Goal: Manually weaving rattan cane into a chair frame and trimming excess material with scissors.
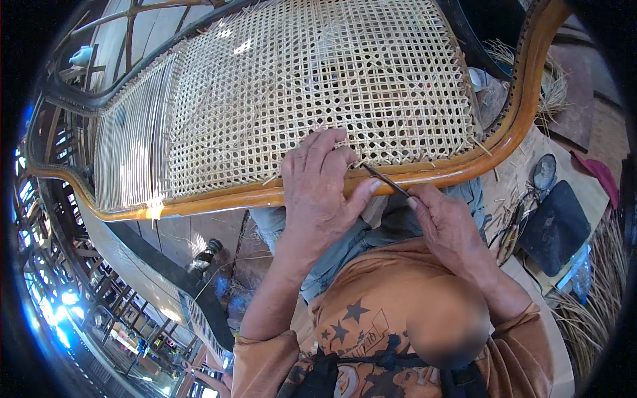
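We press left hand (317, 192) flat on cane webbing (292, 93) at near rail of wooden frame (424, 176), fingers spread, thumb beside thin pointed tool (385, 179). Right hand (451, 225) fingers pinched narrow on tool. Risk: tip slips, jabs thumb or snaps strand. Loose strands could fray. Dark flat pad (556, 229) on tabletop at right; label, if any, unreadable.

Bright daylight, sharp centre, fisheye-bent dark rim.
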`<state>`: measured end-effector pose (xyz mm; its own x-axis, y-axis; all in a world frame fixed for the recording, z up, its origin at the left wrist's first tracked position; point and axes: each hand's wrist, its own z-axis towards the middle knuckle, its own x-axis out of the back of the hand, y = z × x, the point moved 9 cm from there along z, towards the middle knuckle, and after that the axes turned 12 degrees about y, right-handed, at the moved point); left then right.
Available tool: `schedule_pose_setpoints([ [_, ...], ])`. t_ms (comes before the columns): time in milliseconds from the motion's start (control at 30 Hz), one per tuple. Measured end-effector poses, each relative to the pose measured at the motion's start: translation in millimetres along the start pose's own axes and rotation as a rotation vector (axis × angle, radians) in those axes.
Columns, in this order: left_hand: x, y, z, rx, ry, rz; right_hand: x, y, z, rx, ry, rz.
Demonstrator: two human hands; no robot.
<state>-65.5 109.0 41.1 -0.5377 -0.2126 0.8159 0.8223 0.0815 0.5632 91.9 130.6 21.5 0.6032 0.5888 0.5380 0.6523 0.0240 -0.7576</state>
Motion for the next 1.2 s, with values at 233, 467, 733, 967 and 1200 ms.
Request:
schedule_pose_setpoints([
  [233,-1,-6,5,0.008,0.014,-0.011,-2,3,-2,0.021,0.041,0.029],
  [467,-3,-11,3,-0.017,-0.005,-0.075,-6,14,-5,-0.069,0.065,0.139],
  [733,-6,-15,13,0.102,0.025,-0.102,-4,11,-4,-0.074,0.054,0.125],
  [967,-7,-15,14,0.083,0.0,-0.072,-5,13,-5,-0.094,0.047,0.133],
  [1200,-9,-19,15,0.117,-0.077,-0.125,-4,14,-6,-0.091,0.078,0.173],
])
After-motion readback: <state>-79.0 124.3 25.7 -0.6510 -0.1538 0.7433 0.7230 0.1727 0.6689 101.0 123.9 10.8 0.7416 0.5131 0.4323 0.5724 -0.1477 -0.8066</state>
